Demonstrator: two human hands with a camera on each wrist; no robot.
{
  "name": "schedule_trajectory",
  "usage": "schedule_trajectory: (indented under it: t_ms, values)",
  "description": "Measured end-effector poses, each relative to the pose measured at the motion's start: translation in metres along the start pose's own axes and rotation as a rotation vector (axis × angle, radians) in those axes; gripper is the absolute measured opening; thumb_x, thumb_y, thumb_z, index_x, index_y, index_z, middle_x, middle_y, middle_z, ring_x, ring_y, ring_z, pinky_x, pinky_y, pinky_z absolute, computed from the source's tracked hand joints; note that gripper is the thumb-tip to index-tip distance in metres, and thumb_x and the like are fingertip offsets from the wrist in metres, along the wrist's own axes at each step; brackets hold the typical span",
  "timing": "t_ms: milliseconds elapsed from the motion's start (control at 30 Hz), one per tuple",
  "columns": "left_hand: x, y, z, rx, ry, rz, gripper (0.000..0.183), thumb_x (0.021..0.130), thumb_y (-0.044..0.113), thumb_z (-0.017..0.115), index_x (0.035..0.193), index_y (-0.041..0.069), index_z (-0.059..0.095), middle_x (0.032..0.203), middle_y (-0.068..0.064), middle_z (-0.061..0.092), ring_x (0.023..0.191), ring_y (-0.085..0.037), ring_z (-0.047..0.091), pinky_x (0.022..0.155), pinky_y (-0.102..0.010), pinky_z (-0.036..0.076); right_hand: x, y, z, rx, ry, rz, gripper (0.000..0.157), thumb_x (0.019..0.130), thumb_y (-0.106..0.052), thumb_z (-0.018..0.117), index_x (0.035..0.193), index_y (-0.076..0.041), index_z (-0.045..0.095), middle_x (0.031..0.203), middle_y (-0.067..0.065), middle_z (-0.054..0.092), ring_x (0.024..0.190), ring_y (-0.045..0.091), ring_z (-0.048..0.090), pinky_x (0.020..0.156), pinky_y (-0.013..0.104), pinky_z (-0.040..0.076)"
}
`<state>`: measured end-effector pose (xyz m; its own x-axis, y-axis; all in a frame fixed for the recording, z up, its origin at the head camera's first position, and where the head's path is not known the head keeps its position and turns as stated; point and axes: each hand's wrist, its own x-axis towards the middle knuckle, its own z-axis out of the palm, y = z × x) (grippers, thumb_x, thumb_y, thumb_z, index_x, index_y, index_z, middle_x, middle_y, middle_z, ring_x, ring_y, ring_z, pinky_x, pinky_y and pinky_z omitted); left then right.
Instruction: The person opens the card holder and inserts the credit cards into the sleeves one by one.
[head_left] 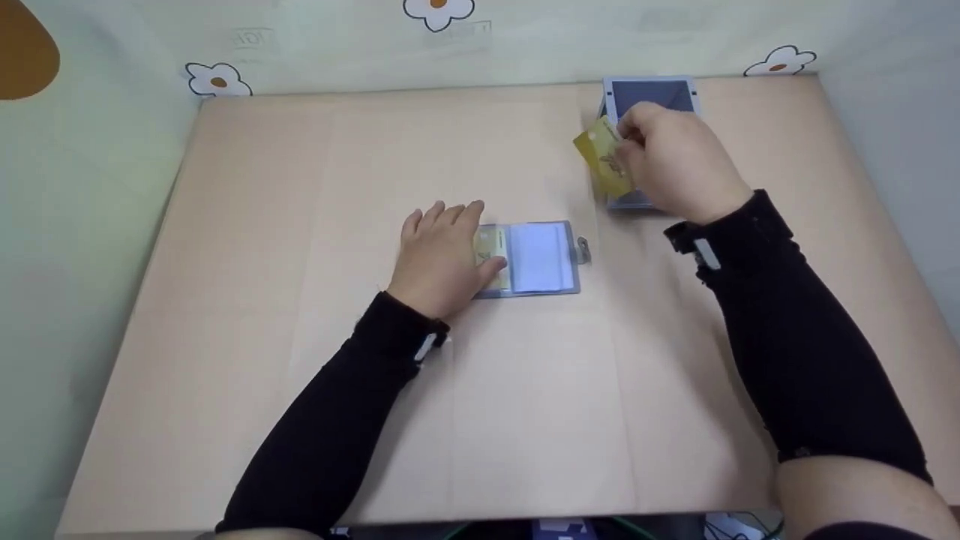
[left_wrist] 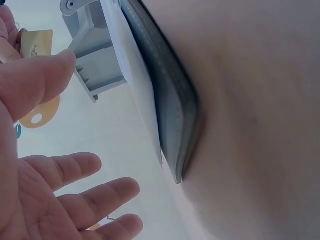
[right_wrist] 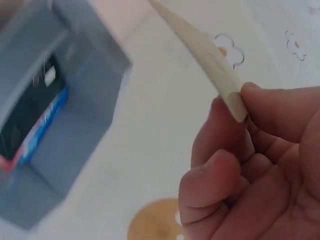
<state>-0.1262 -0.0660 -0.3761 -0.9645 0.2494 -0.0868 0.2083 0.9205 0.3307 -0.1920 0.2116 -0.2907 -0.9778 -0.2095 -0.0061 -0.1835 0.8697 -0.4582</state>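
A small open card holder (head_left: 574, 281) lies on the table with its clasp tab to the right; a yellow card (head_left: 492, 241) shows in its left half, a whitish leaf in the right. My left hand (head_left: 442, 259) is over the left half, fingers spread and fairly straight, covering part of it. In the left wrist view the holder's dark edge (left_wrist: 172, 115) shows beside that hand. My right hand (head_left: 679, 161) pinches a yellow card (head_left: 609, 161) between thumb and fingers, raised in front of a grey box (head_left: 611, 94). The right wrist view has this card (right_wrist: 210, 60) nearly edge-on.
The grey box stands at the back right of the table (head_left: 360, 165); a dark item with a blue strip (right_wrist: 40, 120) lies inside it. Pale walls with printed flowers (head_left: 217, 79) rise behind and beside the table. Cables (head_left: 739, 525) show below the front edge.
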Motion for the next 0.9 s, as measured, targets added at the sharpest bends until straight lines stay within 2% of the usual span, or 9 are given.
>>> schedule_trajectory:
  t_ms: [133,300,567,733,833,900]
  values:
    - [0.0,0.001,0.0,-0.022,0.009,-0.006,0.084,0.098,0.057,0.066,0.164,0.014,0.036,0.161,-0.01,0.051,0.156,-0.039,0.036,0.128,-0.06,0.018,-0.005,-0.006,0.02,0.11,0.02,-0.015,0.021,0.109,-0.015,0.054,0.121,0.0,0.063,0.114,0.016,0.07,0.102,0.027,0.068,0.082,0.04,0.059]
    - [0.0,0.004,0.0,-0.067,0.029,-0.013,0.086,0.098,0.057,0.067,0.164,0.012,0.035,0.161,-0.011,0.051,0.154,-0.036,0.041,0.127,-0.059,0.019,-0.007,-0.01,0.046,0.289,0.014,0.005,0.014,0.107,-0.013,0.058,0.115,-0.003,0.065,0.103,0.01,0.068,0.089,0.019,0.065,0.065,0.019,0.053]
    - [0.001,0.007,-0.001,-0.211,0.068,0.008,0.085,0.101,0.05,0.066,0.166,0.011,0.029,0.148,-0.007,0.065,0.141,-0.024,0.058,0.126,-0.055,0.021,-0.01,-0.017,0.072,0.498,-0.082,0.034,0.011,0.106,-0.009,0.06,0.115,-0.005,0.064,0.087,0.004,0.067,0.062,0.02,0.061,0.052,0.021,0.05]
    - [0.002,0.011,-0.002,-0.341,0.054,0.017,0.082,0.104,0.042,0.063,0.169,0.012,0.022,0.143,-0.002,0.068,0.135,-0.018,0.062,0.128,-0.049,0.02,-0.012,-0.021,0.084,0.593,-0.139,0.018,0.013,0.105,-0.005,0.061,0.117,-0.002,0.062,0.082,0.002,0.067,0.063,0.014,0.062,0.058,0.024,0.055]
    - [0.002,0.012,-0.002,-0.45,0.054,0.013,0.079,0.105,0.035,0.064,0.169,0.013,0.022,0.134,-0.001,0.073,0.125,-0.016,0.067,0.124,-0.041,0.033,-0.012,-0.023,0.087,0.642,-0.179,-0.007,0.013,0.105,-0.004,0.06,0.118,-0.001,0.062,0.084,0.004,0.069,0.066,0.012,0.065,0.063,0.026,0.059]
    - [0.002,0.013,-0.002,-0.53,0.047,-0.002,0.077,0.105,0.03,0.065,0.169,0.016,0.024,0.126,0.0,0.074,0.117,-0.013,0.069,0.114,-0.036,0.045,-0.013,-0.023,0.088,0.666,-0.202,-0.021,0.015,0.105,-0.004,0.06,0.119,0.0,0.061,0.086,0.005,0.071,0.067,0.011,0.067,0.064,0.026,0.06]
